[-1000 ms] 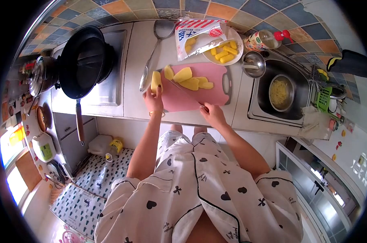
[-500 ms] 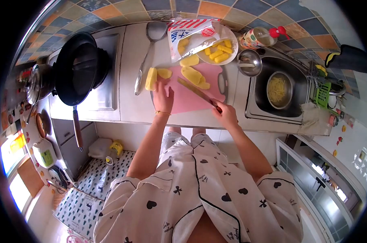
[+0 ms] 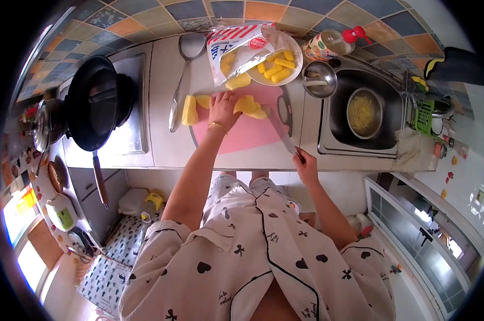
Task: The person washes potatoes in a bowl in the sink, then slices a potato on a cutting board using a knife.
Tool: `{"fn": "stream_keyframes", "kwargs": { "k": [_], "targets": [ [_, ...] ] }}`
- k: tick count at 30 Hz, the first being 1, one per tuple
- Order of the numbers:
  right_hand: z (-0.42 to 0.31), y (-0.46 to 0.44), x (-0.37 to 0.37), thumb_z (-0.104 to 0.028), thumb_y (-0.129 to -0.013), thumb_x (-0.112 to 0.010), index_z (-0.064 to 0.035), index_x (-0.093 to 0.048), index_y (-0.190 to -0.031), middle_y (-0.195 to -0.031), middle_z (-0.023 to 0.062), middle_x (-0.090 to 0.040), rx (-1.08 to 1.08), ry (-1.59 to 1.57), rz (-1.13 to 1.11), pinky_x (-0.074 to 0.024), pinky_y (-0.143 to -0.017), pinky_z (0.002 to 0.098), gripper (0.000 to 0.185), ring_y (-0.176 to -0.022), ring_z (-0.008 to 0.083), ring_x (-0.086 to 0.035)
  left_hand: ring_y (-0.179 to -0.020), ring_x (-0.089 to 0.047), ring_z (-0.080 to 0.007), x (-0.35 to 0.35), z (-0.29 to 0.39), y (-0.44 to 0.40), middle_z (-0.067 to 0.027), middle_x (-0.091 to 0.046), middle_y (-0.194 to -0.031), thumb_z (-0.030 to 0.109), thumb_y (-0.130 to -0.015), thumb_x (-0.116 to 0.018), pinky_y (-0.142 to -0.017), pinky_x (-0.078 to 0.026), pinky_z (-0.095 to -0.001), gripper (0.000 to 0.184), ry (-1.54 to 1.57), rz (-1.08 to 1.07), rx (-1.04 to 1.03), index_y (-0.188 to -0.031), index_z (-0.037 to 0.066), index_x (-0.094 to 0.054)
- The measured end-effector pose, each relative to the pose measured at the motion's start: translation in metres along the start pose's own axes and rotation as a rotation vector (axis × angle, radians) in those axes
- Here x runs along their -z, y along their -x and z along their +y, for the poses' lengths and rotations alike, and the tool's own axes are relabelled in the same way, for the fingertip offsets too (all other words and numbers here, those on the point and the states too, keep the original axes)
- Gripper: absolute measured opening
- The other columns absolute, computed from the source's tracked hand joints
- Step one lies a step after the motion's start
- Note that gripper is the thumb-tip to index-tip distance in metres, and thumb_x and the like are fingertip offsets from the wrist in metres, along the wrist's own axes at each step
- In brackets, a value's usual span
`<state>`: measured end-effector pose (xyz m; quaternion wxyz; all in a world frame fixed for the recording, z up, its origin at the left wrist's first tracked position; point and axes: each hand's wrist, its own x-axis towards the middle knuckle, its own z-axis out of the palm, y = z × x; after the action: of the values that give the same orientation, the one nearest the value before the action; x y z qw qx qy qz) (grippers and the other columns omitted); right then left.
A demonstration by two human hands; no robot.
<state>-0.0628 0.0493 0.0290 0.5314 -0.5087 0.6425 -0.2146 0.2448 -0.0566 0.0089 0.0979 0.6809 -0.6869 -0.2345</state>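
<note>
My right hand (image 3: 306,165) grips a kitchen knife (image 3: 280,131) by its handle. The blade points up and left, its tip by the right end of a fanned row of yellow potato slices (image 3: 250,106). My left hand (image 3: 223,110) lies over the pink cutting board (image 3: 242,136), fingers stretched out and the thumb side against the left end of those slices. Left of that hand are a thick potato piece (image 3: 189,111) and a smaller potato slice (image 3: 203,101), partly behind my fingers. Another potato piece (image 3: 238,81) rests at the board's top edge.
Behind the board are a printed bag (image 3: 236,45) and a plate (image 3: 291,77) of yellow sticks. A ladle (image 3: 180,88) lies to the left, near a black wok (image 3: 92,107). On the right are a metal bowl (image 3: 327,88), a sink (image 3: 333,128) holding a bowl of shreds (image 3: 364,113), and a bottle (image 3: 327,45).
My left hand has moved right from the thick potato piece to the slices. The knife has swung right, its tip now at the slices' right end. The view has shifted slightly.
</note>
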Motion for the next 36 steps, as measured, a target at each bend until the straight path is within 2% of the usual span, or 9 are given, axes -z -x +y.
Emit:
{"fn": "stream_keyframes", "kwargs": {
  "k": [5,8,9,12,18,21,27,34,36],
  "targets": [
    [0.006,-0.004,-0.008,-0.013,-0.091,-0.058,0.0034,-0.061,-0.119,-0.068,-0.0031,-0.049,-0.020,-0.040,-0.001,-0.0350,-0.052,0.0228,0.032,-0.058,0.0048,-0.042,-0.103,-0.059,-0.0285,-0.017,-0.029,0.025,-0.0061,-0.063,-0.109,0.006,-0.084,-0.062,-0.089,-0.047,-0.0422,0.036,0.230,0.111,0.020,-0.120,0.012,-0.061],
    [0.006,-0.010,-0.013,-0.012,-0.092,-0.057,0.0032,-0.061,-0.118,-0.067,-0.0044,-0.048,0.006,-0.041,-0.020,-0.0346,-0.050,0.0220,0.031,-0.057,0.0038,-0.042,-0.086,-0.065,-0.0241,-0.016,-0.033,0.053,-0.0086,-0.066,-0.098,0.002,-0.089,-0.057,-0.073,-0.054,-0.0359,0.033,0.655,0.180,0.199,-0.121,0.007,-0.059],
    [0.003,-0.010,-0.014,-0.013,-0.092,-0.057,0.0031,-0.061,-0.117,-0.066,-0.0044,-0.048,0.010,-0.041,-0.026,-0.0347,-0.050,0.0220,0.030,-0.056,0.0038,-0.042,-0.080,-0.065,-0.0166,-0.015,-0.033,0.060,-0.0089,-0.066,-0.095,0.002,-0.092,-0.053,-0.067,-0.055,-0.0298,0.028,0.955,0.138,0.251,-0.120,0.004,-0.059],
    [-0.012,-0.012,-0.018,-0.014,-0.089,-0.060,0.0042,-0.063,-0.115,-0.068,0.0012,-0.054,-0.028,-0.076,-0.064,-0.0382,-0.055,0.0255,0.032,-0.061,0.0080,-0.044,-0.080,-0.064,-0.0126,-0.008,-0.038,0.080,-0.0085,-0.067,-0.093,0.003,-0.094,-0.052,-0.066,-0.055,-0.0282,0.026,1.174,-0.084,0.400,-0.119,0.002,-0.059],
    [-0.024,-0.029,-0.023,-0.018,-0.088,-0.060,0.0042,-0.064,-0.101,-0.066,0.0065,-0.056,0.013,0.122,-0.182,-0.0391,-0.055,0.0298,0.026,-0.059,0.0113,-0.047,-0.076,-0.065,-0.0208,-0.018,-0.049,0.097,-0.0124,-0.068,-0.093,0.003,-0.087,-0.060,-0.071,-0.054,-0.0293,0.033,0.729,-0.293,0.203,-0.120,0.005,-0.059],
    [-0.025,-0.043,-0.026,-0.021,-0.087,-0.061,0.0021,-0.064,-0.096,-0.065,0.0105,-0.058,0.095,0.306,-0.222,-0.0404,-0.055,0.0334,0.025,-0.055,0.0180,-0.050,-0.076,-0.066,-0.0203,-0.039,-0.057,0.095,-0.0121,-0.066,-0.100,0.002,-0.086,-0.063,-0.068,-0.056,-0.0297,0.028,0.662,-0.107,0.107,-0.114,0.004,-0.062],
    [-0.063,-0.047,-0.037,-0.029,-0.087,-0.062,-0.0086,-0.068,-0.099,-0.066,0.0140,-0.064,0.228,0.429,-0.109,-0.0486,-0.057,0.0413,0.024,-0.060,0.0319,-0.063,-0.100,-0.058,-0.0316,-0.015,-0.017,0.103,-0.0107,-0.058,-0.106,0.010,-0.077,-0.072,-0.085,-0.051,-0.0390,0.027,0.223,0.269,0.321,-0.103,0.007,-0.063],
    [-0.073,-0.016,-0.055,-0.028,-0.088,-0.060,-0.0140,-0.065,-0.110,-0.065,0.0114,-0.064,0.317,0.709,-0.201,-0.0510,-0.056,0.0437,0.027,-0.059,0.0331,-0.064,-0.105,-0.054,-0.0283,-0.041,-0.017,0.128,-0.0051,-0.058,-0.110,0.015,-0.078,-0.069,-0.087,-0.050,-0.0400,0.025,0.202,0.176,-0.154,-0.103,0.016,-0.065],
    [-0.072,-0.009,-0.061,-0.027,-0.088,-0.059,-0.0139,-0.063,-0.113,-0.064,0.0112,-0.063,0.360,0.764,-0.215,-0.0510,-0.054,0.0438,0.028,-0.058,0.0327,-0.063,-0.109,-0.054,-0.0290,-0.049,-0.013,0.129,-0.0050,-0.058,-0.114,0.017,-0.078,-0.070,-0.091,-0.047,-0.0413,0.029,0.126,0.189,-0.144,-0.107,0.016,-0.065]
  ]
}}
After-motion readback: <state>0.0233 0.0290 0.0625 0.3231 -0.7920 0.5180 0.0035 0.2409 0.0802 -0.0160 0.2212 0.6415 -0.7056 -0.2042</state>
